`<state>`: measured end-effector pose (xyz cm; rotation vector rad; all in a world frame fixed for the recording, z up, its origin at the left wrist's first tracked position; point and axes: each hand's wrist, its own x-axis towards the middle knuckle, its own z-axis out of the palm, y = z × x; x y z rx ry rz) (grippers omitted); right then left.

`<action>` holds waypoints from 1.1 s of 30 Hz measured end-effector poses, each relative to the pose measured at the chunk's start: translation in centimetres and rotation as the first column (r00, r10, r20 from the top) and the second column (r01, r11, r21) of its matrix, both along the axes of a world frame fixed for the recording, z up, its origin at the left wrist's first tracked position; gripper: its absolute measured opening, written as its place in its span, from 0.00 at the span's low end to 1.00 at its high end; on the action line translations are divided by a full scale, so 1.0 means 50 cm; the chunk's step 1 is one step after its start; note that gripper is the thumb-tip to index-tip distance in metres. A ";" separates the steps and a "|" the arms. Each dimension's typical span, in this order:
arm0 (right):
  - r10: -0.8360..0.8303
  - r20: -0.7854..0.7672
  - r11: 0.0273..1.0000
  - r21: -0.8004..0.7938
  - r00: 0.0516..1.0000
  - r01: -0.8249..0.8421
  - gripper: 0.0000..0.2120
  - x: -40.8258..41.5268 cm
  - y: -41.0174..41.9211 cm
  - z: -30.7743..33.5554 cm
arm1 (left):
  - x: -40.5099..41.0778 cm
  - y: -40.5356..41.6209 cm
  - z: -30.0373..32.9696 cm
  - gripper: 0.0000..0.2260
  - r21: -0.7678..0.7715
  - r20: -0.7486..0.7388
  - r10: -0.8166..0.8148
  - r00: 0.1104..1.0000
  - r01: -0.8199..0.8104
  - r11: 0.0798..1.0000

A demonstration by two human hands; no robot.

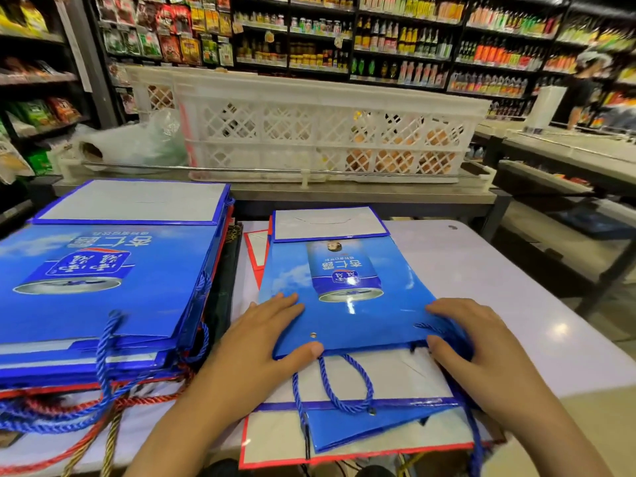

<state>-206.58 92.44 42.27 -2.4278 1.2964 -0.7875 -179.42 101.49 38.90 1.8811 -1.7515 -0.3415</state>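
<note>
A flat blue paper gift bag printed with a can lies on a white table, on top of other flat bags. My left hand grips its near left edge, fingers on top and thumb at the opening. My right hand holds the near right edge, thumb at the opening beside a blue rope handle. Beneath it lies a white, red-edged bag.
A tall stack of blue and red bags with rope handles fills the table's left side. Beyond stands a white lattice crate on a metal counter. Store shelves of bottles line the back; a person stands at far right.
</note>
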 end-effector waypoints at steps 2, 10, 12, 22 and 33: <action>-0.040 -0.068 0.999 -0.021 0.997 0.039 0.13 -0.006 0.003 -0.005 | -0.002 0.000 -0.001 0.48 -0.006 0.026 0.007 1.000 -0.007 1.000; -0.166 -0.063 0.986 -0.034 0.984 0.164 0.10 0.011 0.030 -0.009 | -0.009 0.004 0.005 0.43 -0.005 0.045 0.010 0.999 -0.010 1.000; -0.194 -0.103 0.978 -0.104 0.976 0.183 0.05 0.018 0.037 -0.011 | -0.007 0.005 0.002 0.42 -0.014 0.037 0.009 0.999 -0.009 1.000; -0.100 0.265 0.966 0.258 0.959 0.030 0.09 0.057 0.089 0.038 | -0.008 0.008 0.003 0.42 -0.041 0.038 0.004 0.999 -0.003 0.999; -0.012 0.272 0.994 0.108 0.962 -0.018 0.11 0.085 0.080 0.034 | -0.107 0.044 0.050 0.17 -0.370 0.062 -0.053 0.997 0.072 0.926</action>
